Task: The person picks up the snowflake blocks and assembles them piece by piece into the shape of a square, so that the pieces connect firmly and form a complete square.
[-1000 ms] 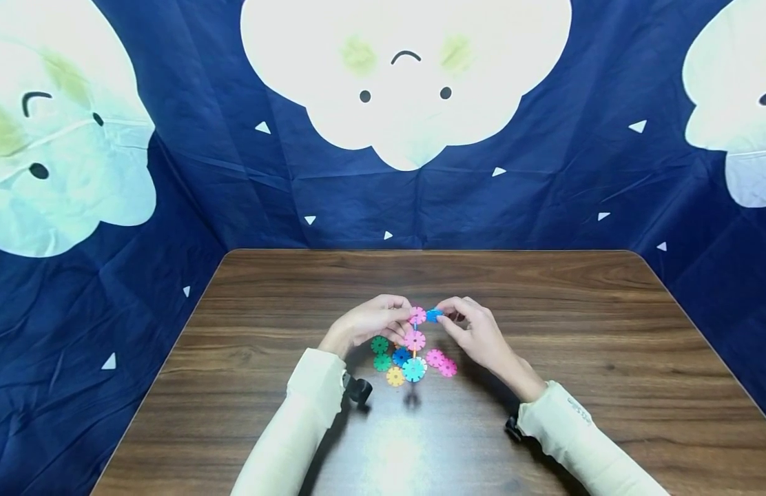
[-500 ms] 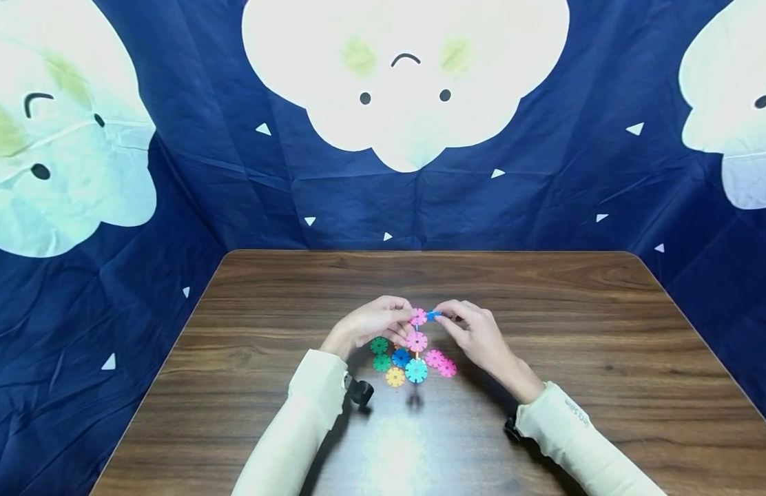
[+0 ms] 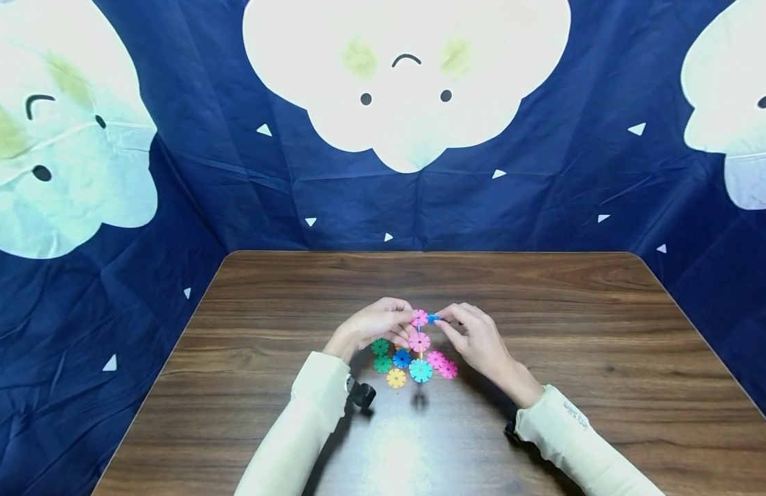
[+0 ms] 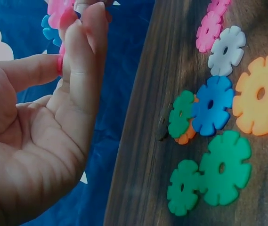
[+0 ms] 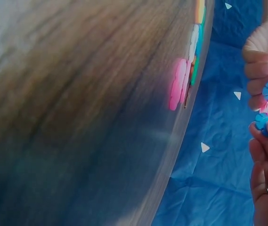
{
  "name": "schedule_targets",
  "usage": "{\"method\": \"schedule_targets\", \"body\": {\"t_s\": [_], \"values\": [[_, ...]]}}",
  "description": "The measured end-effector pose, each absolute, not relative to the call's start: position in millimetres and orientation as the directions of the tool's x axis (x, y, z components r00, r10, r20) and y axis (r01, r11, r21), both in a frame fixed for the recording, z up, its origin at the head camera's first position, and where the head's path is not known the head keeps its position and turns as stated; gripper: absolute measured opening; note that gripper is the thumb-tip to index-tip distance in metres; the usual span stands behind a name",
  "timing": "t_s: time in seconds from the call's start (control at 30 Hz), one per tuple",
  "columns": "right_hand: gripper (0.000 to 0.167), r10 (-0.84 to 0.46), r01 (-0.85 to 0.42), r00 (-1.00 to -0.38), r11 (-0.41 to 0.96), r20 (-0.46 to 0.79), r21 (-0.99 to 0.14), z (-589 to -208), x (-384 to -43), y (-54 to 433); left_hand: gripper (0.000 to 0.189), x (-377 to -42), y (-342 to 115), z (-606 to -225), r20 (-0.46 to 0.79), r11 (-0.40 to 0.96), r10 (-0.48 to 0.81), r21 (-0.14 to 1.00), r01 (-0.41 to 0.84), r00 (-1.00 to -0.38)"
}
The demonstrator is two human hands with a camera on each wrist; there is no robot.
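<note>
Between my hands is a joined upright chain of notched plastic discs. My left hand [image 3: 377, 322] pinches the chain at its top pink disc [image 3: 419, 317]. Thumb and fingertips of my right hand [image 3: 482, 337] pinch a blue disc [image 3: 434, 318], right at the pink disc's right edge. Below, the chain runs through a second pink disc [image 3: 419, 342] down to a turquoise disc [image 3: 421, 371], with narrow edge-on pieces between them. In the right wrist view the pinched blue disc [image 5: 264, 123] shows beside the chain. My left fingers hide part of the top disc in the left wrist view.
Loose discs lie on the wooden table [image 3: 544, 296] under the chain: green [image 3: 382, 364], blue [image 3: 402, 358], yellow-orange [image 3: 396, 378] and pink [image 3: 448, 369]. A white disc [image 4: 226, 50] shows in the left wrist view. Blue cloth [image 3: 457, 207] with clouds hangs behind.
The chain has shifted slightly to the right with my left hand. The blue disc in my right fingers has turned and looks narrower. The loose discs have stayed put.
</note>
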State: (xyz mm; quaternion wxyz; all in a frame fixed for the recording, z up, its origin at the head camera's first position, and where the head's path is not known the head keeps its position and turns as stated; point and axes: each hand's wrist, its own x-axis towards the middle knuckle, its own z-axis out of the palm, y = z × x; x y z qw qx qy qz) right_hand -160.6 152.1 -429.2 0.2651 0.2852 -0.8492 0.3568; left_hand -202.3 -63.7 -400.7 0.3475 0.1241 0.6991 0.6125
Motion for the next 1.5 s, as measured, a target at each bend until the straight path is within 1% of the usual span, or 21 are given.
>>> {"method": "schedule_targets", "body": {"t_s": [0.23,0.63,0.8,0.93,1.0,1.07,1.17,1.23,1.3,1.37,1.5], "values": [[0.010,-0.290,-0.665,-0.707,0.583,0.645,-0.466,-427.3,-158.7,150.7,0.018,-201.0,-63.3,-399.5,-0.338,0.240,0.617,0.941,-0.238,-0.711],[0.008,-0.300,-0.680,-0.698,0.562,0.650,-0.471,-431.2,-160.0,148.6,0.019,-199.2,-61.9,-402.8,-0.332,0.241,0.612,0.943,-0.230,-0.717],[0.010,-0.301,-0.669,-0.720,0.540,0.625,-0.511,-427.7,-162.6,149.0,0.018,-199.8,-63.4,-402.0,-0.328,0.236,0.614,0.944,-0.229,-0.718],[0.020,-0.300,-0.614,-0.780,0.531,0.549,-0.584,-426.2,-163.7,150.2,0.018,-201.6,-66.1,-404.2,-0.325,0.224,0.616,0.946,-0.236,-0.718],[0.023,-0.301,-0.568,-0.819,0.542,0.488,-0.619,-425.9,-163.4,152.3,0.017,-202.7,-67.7,-405.6,-0.322,0.218,0.614,0.947,-0.237,-0.721],[0.021,-0.318,-0.517,-0.855,0.564,0.409,-0.644,-426.2,-161.8,155.1,0.017,-203.6,-69.7,-406.9,-0.318,0.212,0.612,0.948,-0.238,-0.724],[0.021,-0.385,-0.452,-0.889,0.646,0.249,-0.615,-429.9,-156.5,159.3,0.016,-205.0,-72.6,-409.0,-0.317,0.201,0.604,0.948,-0.246,-0.731],[0.025,-0.447,-0.456,-0.880,0.696,0.163,-0.554,-433.7,-152.0,161.0,0.016,-205.6,-74.4,-409.8,-0.315,0.196,0.598,0.949,-0.247,-0.737],[0.027,-0.486,-0.473,-0.866,0.726,0.114,-0.499,-438.0,-148.5,162.2,0.016,-206.2,-75.2,-409.7,-0.319,0.197,0.591,0.948,-0.251,-0.741],[0.025,-0.503,-0.491,-0.857,0.735,0.108,-0.468,-441.5,-146.6,162.9,0.016,-206.4,-75.9,-409.4,-0.317,0.201,0.592,0.948,-0.245,-0.741],[0.020,-0.506,-0.503,-0.853,0.727,0.132,-0.468,-444.1,-146.4,162.2,0.017,-206.7,-77.6,-407.9,-0.314,0.204,0.595,0.949,-0.238,-0.740]]}}
